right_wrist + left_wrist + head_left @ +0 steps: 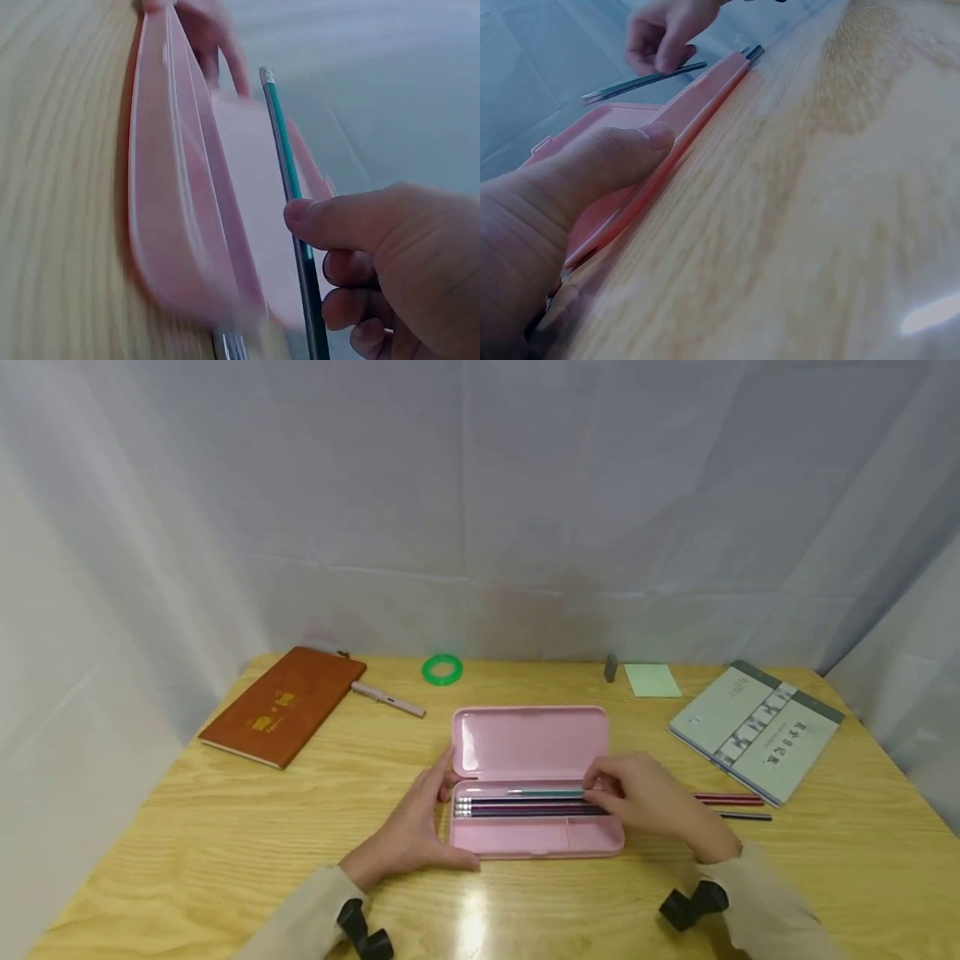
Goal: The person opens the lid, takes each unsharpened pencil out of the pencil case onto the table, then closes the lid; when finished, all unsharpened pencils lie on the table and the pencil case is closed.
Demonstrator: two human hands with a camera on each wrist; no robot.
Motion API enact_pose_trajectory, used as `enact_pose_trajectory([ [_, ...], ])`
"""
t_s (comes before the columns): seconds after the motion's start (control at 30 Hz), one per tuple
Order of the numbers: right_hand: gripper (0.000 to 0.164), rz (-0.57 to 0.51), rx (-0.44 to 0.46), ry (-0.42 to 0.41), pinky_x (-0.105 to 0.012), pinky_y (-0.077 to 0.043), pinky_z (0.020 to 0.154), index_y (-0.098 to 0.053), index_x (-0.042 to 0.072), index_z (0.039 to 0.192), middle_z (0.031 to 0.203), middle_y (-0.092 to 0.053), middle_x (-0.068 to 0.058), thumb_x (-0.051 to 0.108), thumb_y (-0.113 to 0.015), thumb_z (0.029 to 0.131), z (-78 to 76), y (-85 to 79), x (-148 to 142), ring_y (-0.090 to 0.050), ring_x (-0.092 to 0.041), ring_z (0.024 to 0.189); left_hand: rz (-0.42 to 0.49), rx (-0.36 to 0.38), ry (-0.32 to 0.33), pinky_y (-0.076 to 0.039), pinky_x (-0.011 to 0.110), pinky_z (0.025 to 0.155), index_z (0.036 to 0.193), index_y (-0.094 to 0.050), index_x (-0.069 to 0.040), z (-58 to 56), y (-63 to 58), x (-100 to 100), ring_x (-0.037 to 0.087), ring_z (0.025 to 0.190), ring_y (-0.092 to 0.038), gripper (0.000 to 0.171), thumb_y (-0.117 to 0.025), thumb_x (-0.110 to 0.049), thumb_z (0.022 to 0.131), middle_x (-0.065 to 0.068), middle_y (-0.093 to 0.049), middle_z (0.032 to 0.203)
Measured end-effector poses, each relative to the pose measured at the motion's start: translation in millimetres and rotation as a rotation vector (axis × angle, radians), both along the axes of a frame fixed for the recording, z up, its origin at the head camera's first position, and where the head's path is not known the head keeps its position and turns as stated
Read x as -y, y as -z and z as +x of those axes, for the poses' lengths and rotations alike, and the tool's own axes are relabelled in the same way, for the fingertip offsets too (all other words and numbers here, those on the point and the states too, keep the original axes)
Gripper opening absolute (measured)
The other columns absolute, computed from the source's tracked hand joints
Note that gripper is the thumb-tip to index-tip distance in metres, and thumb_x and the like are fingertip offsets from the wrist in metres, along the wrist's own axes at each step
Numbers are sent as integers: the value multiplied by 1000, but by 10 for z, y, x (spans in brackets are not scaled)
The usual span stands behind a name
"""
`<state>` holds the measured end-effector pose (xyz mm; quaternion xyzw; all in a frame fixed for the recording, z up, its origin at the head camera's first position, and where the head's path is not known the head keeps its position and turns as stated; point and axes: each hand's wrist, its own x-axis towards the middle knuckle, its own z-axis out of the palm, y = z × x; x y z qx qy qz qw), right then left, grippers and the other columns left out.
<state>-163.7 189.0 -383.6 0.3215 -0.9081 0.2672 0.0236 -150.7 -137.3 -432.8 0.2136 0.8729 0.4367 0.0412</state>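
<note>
Partly hidden green pencil (288, 169), pinching right fingers (349, 268), blurred pink case (159, 210)

Pencils (525, 813) lie in case (510, 837); ring (442, 682) behind (pen (387, 699) left).

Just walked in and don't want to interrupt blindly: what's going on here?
A person is handling pencils at a table. Their left hand holds the left end of an open pink pencil case, while their right hand pinches a green pencil over it. Several dark pencils already lie in the case's back compartment.
</note>
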Motion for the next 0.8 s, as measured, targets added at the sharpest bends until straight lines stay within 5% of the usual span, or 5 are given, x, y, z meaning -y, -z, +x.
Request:
enact_pose_trajectory([
  [0.43, 26, -13, -112, 124, -17, -32, 45, -65, 20, 80, 61, -41, 23, -2, -76, 74, 356, 210, -1293, -33, 9, 53, -12, -9, 6, -40, 29, 92, 156, -6, -18, -8, -5, 11, 13, 101, -41, 144, -95, -43, 46, -4, -50, 121],
  [0.8, 24, 2, -71, 158, -18, -33, 48, -61, 18, 80, 62, -40, 22, -1, -75, 76, 361, 330, -1286, -34, 8, 55, -5, -37, 26, -41, 30, 91, 156, -6, -15, 2, -7, 15, 13, 100, -41, 143, -94, -45, 47, 0, -52, 122],
])
